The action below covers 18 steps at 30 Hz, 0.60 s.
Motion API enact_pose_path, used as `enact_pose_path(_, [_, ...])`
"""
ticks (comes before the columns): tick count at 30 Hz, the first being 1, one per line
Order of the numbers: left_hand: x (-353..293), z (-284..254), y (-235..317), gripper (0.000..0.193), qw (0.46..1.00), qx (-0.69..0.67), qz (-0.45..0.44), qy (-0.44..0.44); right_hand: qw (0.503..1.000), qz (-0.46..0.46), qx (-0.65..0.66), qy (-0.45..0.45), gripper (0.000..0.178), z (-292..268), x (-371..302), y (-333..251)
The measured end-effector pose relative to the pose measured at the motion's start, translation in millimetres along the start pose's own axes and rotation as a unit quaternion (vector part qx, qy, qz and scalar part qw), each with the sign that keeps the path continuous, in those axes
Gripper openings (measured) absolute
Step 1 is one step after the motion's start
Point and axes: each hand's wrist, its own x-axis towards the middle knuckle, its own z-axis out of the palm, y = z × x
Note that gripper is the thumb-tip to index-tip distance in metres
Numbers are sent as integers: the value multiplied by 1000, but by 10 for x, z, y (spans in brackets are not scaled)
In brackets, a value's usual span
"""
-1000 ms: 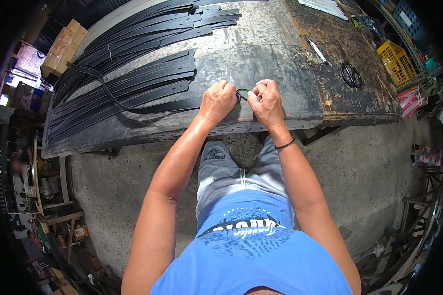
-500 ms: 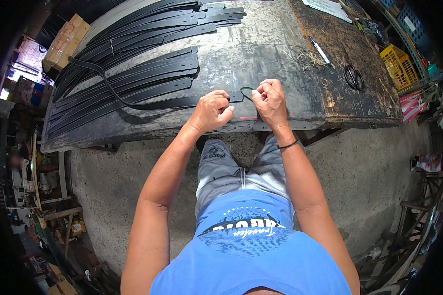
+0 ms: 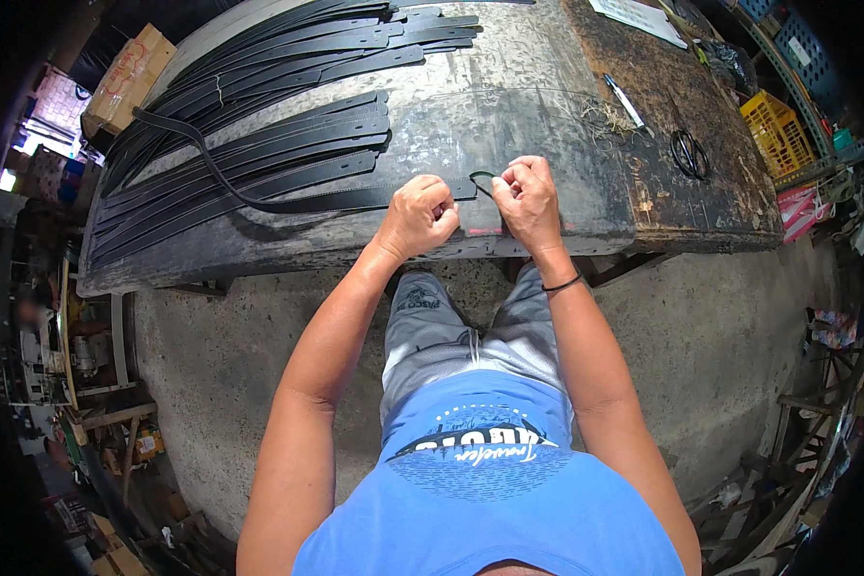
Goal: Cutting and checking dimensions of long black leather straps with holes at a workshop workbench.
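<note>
A long black belt strap (image 3: 326,200) lies across the near part of the table, its far stretch curving up in a loop at the left. My left hand (image 3: 417,216) is closed around it a little short of its right end, with the fingers curled under. Just beyond the end, my right hand (image 3: 528,204) pinches a thin dark strip (image 3: 480,175) that arches up from the strap's tip. Whether this strip is joined to the strap cannot be made out. Beside the held strap lies a row of similar black straps (image 3: 307,144), laid side by side.
A larger pile of black straps (image 3: 355,40) covers the far left of the table (image 3: 509,96). On the brown right section lie black-handled scissors (image 3: 689,154), a white pen (image 3: 624,101), thread scraps (image 3: 600,120) and papers (image 3: 638,19). A cardboard box (image 3: 130,82) and a yellow crate (image 3: 778,134) flank the table.
Very little differs. Both hands keep their hold at nearly the same spot, and the left hand has turned slightly. The thin strip still arches between them.
</note>
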Motion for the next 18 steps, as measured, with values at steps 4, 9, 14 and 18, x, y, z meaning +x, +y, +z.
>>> enact_pose_path(4, [14, 3, 25, 12, 1000, -10, -11, 6, 1000, 4, 2, -2, 12, 3, -2, -3])
enact_pose_path(9, [21, -17, 71, 11, 998, -13, -57, -11, 1000, -2, 0, 3, 11, 4, -4, 2])
enact_pose_path(14, [21, 2, 69, 20, 999, 2, -34, 13, 1000, 21, 15, 9, 12, -17, 4, -40])
enact_pose_path(18, [51, 105, 46, 33, 998, 54, -5, 34, 996, 44, 50, 63, 12, -22, 13, 5])
